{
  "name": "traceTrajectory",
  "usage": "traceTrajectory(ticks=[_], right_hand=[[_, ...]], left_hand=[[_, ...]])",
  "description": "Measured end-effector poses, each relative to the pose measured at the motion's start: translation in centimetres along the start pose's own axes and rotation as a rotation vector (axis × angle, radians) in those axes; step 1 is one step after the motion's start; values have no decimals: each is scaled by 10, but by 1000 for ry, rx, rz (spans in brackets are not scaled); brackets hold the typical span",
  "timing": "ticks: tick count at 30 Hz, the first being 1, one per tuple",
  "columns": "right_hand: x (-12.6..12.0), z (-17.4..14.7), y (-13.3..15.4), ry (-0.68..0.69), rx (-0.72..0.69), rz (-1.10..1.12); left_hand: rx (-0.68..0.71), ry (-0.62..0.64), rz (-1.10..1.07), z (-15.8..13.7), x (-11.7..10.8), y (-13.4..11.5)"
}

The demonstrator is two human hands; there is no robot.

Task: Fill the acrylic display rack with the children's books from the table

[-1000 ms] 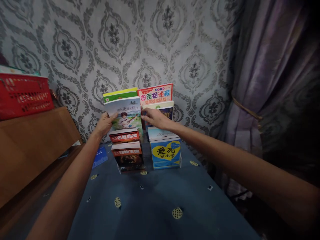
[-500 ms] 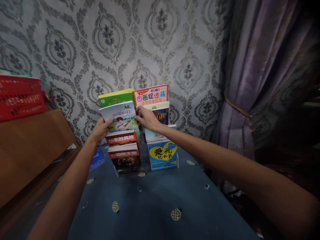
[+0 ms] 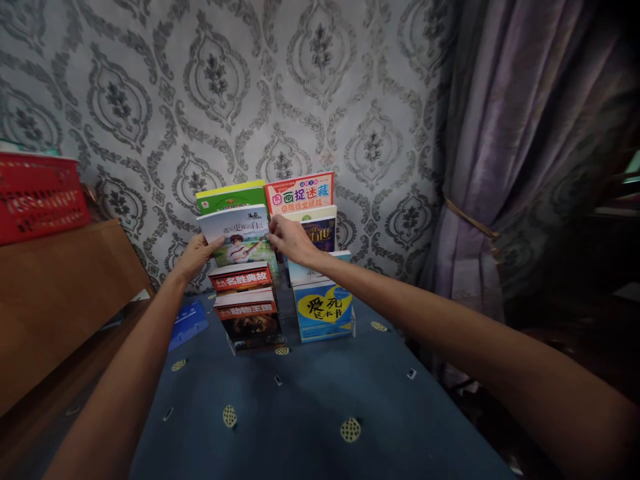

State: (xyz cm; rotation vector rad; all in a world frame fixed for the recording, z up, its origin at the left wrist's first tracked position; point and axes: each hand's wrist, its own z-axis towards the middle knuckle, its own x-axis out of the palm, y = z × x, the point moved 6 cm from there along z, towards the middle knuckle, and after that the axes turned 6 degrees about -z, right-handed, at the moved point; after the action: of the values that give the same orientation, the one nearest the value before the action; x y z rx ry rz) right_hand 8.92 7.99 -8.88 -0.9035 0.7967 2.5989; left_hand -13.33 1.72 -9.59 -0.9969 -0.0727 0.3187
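Note:
Between my hands stands a book with a pale cover and a drawn figure playing a guitar (image 3: 245,233). My left hand (image 3: 197,255) grips its left edge, thumb on the front cover. At its right edge, my right hand (image 3: 293,240) has its fingers closed on the side. Behind it rises a green and yellow book (image 3: 233,195). In front are two books with red bands, the nearer one dark with an animal picture (image 3: 253,327). The right column holds a pink-red picture book (image 3: 300,190), a dark purple book (image 3: 325,233) and a blue book with a yellow heart (image 3: 325,313).
The books stand in tiers on a table with a dark blue cloth (image 3: 295,413). A blue flat item (image 3: 189,323) lies at their left. A red basket (image 3: 40,197) sits on a brown wooden box (image 3: 65,293). Patterned wall behind; a purple curtain (image 3: 495,167) at right.
Both hands keep their hold on the guitar-cover book, which looks almost unmoved among the others. The view has shifted slightly.

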Motion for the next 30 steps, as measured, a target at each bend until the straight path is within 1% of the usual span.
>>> traceTrajectory(ticks=[2,4,5,7,9,11,12,14,16,18,19,22,26,30], right_hand=[[-1,-2,0,-39,21,9],[-2,-7,2,-84,30,-10],[0,-9,3,-84,27,-38],[8,-12,7,1,-12,-114],[19,-12,11,144,-80,-183],[27,-8,13,256,-144,-203],[29,-5,12,294,-153,-189],[31,3,6,367,-113,-93],[34,9,-1,438,-7,48],[35,11,-8,460,93,155],[35,11,-10,452,118,181],[37,9,-13,434,154,214],[50,4,-17,559,216,222],[60,4,-16,646,228,167]], left_hand=[[29,-40,12,-2,1,-1],[32,-68,-18,-4,1,1],[30,-74,-46,-5,1,3],[26,-76,-106,-5,1,7],[24,-69,-146,-4,1,10],[24,-70,-168,-3,1,13],[27,-80,-173,-2,0,13],[37,-115,-177,-1,0,13],[42,-143,-183,0,0,12],[45,-149,-196,1,1,10],[46,-141,-201,1,3,9],[53,-119,-193,2,5,6],[49,-113,-146,5,4,10],[-19,-81,-45,4,5,19]])
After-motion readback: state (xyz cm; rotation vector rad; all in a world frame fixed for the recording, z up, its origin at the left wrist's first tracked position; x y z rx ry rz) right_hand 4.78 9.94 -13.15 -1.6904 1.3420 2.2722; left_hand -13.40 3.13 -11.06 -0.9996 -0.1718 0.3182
